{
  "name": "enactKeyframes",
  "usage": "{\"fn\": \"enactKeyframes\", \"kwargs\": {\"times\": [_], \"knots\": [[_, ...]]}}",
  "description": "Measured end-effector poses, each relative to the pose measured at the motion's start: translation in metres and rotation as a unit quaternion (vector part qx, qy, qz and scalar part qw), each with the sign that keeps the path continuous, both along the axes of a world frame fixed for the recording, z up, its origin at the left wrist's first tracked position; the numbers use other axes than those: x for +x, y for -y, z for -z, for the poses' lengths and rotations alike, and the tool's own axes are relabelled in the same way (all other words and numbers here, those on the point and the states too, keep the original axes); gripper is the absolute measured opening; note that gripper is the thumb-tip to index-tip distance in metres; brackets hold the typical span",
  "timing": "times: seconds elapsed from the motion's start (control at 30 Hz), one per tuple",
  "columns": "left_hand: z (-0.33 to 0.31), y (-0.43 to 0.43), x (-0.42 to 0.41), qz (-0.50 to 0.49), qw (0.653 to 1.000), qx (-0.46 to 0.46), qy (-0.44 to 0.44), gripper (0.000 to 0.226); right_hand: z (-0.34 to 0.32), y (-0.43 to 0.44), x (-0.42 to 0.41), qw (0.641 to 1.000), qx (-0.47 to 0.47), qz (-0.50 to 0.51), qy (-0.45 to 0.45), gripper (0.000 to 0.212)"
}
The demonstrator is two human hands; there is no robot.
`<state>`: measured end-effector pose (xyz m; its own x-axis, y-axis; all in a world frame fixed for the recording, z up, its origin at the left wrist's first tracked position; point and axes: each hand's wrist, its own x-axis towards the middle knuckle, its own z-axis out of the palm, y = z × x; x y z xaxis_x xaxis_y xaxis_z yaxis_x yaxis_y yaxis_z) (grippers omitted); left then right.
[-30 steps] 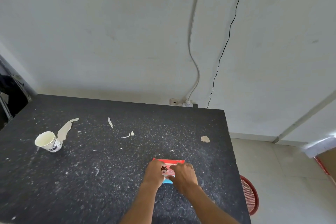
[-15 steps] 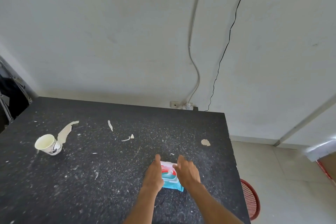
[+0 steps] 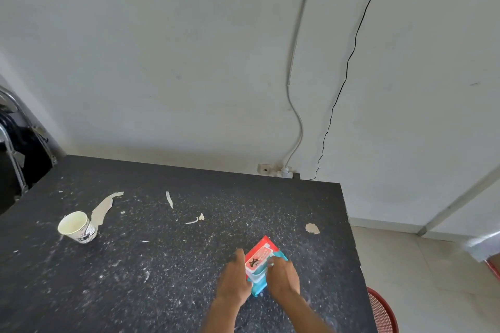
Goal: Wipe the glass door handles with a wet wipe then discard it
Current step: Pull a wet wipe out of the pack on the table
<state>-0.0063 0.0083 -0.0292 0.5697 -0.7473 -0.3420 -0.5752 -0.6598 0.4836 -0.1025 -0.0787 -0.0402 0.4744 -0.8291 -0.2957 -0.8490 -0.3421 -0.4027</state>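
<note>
A white paper cup (image 3: 77,227) stands at nine o'clock on the speckled black stone table (image 3: 162,265). Toward five o'clock, the left hand (image 3: 234,276), fingers together, steadies the red-and-blue wet wipe packet (image 3: 260,262); the right hand (image 3: 282,274) pinches its lid flap.

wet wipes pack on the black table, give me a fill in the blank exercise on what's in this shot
1. The red and blue wet wipes pack lies on the black speckled stone table between the person's two ____.
2. The white paper cup stands on the ____ side of the table.
3. The red plastic mesh basket stands on the ____, right of the table.
4. The pack's flap is coloured ____.

Missing words: hands; left; floor; red
</note>
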Motion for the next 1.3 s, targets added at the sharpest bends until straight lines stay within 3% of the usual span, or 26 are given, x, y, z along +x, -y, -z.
{"fn": "enactKeyframes", "kwargs": {"times": [0.33,0.43,0.73,0.97,1.17,1.3], "knots": [[0.003,0.001,0.003,-0.006,1.000,-0.024,0.006,0.046,-0.002,0.000,0.005,0.999,-0.043,-0.013,0.026,0.017],[0.002,0.003,0.006,-0.017,0.999,-0.034,-0.003,0.039,-0.002,0.000,0.008,0.999,-0.031,0.001,0.045,0.026],[-0.002,0.004,0.006,-0.008,0.999,-0.033,-0.013,0.032,0.002,-0.009,0.010,0.997,0.005,0.072,0.036,0.024],[-0.006,0.002,0.001,0.050,0.998,-0.020,-0.031,0.056,-0.006,-0.008,0.001,0.989,-0.010,0.112,0.093,0.010],[-0.001,0.009,-0.012,0.036,0.998,0.006,-0.046,0.064,-0.014,0.007,-0.003,0.945,-0.008,0.248,0.211,0.011],[0.004,0.013,-0.019,0.060,0.997,0.016,0.036,0.055,-0.022,0.023,-0.009,0.905,-0.052,0.334,0.261,0.005]]}}
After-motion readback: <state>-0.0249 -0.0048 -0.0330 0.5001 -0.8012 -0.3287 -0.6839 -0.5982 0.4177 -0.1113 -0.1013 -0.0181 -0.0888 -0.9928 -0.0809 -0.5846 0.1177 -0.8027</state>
